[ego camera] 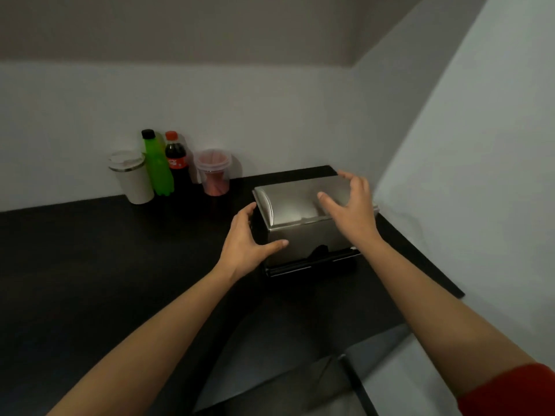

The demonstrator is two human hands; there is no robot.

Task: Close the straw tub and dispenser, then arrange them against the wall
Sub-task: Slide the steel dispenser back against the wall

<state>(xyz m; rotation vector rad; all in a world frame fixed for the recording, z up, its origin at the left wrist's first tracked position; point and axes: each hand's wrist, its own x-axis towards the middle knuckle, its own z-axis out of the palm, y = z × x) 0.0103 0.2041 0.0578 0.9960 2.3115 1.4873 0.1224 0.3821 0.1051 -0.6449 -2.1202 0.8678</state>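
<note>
The steel straw dispenser [295, 205] sits on the black counter near the right corner, its curved lid down and a black tray at its front base. My left hand [244, 240] cups its front left corner, thumb across the front face. Over the lid's right side hovers my right hand [350, 205], fingers spread, holding nothing. The clear straw tub [213, 172], with red straws inside and a lid on top, stands against the back wall.
A white lidded cup [133, 177], a green bottle [157, 165] and a cola bottle [176, 160] line the back wall left of the tub. The black counter [90, 250] ends at the right wall; its front right edge drops to a grey floor.
</note>
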